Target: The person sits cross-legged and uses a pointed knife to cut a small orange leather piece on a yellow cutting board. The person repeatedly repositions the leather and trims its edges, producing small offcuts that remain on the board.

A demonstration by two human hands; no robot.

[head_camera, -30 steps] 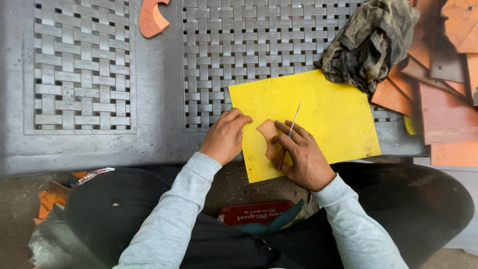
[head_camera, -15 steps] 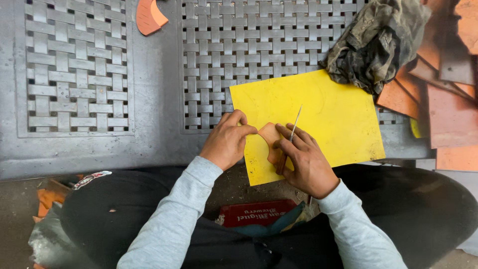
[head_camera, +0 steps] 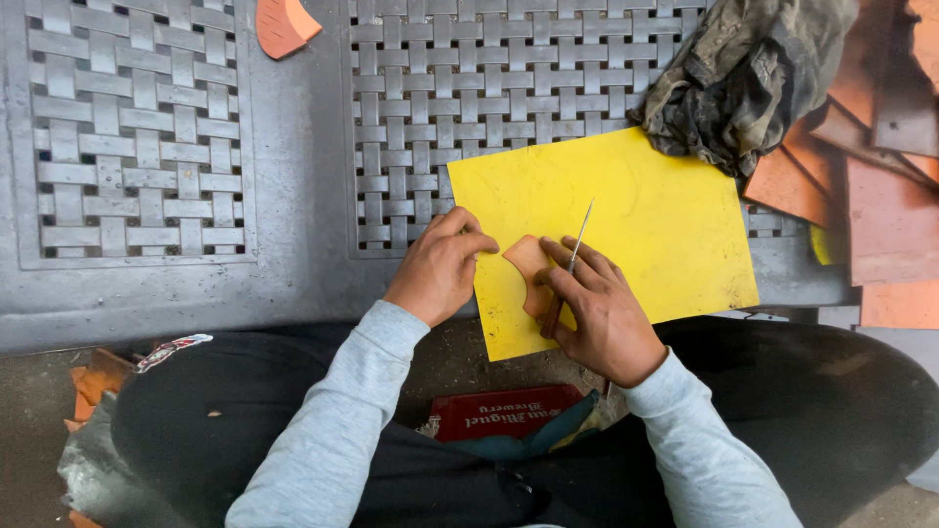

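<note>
Just below the centre of the frame, my left hand (head_camera: pixel 442 266) pressed its curled fingers on the left edge of a small tan leather piece (head_camera: pixel 531 269), pinning it flat on the yellow cutting mat (head_camera: pixel 646 215). My right hand (head_camera: pixel 599 311) was closed around a thin knife (head_camera: pixel 572 262), its narrow blade pointing up and slightly right over the mat, while the fingertips of that hand rested on the leather piece's right side. The mat lay tilted on the grey worktop (head_camera: pixel 303 156), partly covering the woven-pattern panel in the middle of the frame and overhanging the near edge towards my lap. At the upper right a crumpled dark cloth (head_camera: pixel 743 68) sat touching the mat's far corner, with orange-brown leather sheets (head_camera: pixel 880 186) stacked beside and under it along the right edge. Another orange leather scrap (head_camera: pixel 284 24) lay at the top edge, left of centre, well apart from my hands.
</note>
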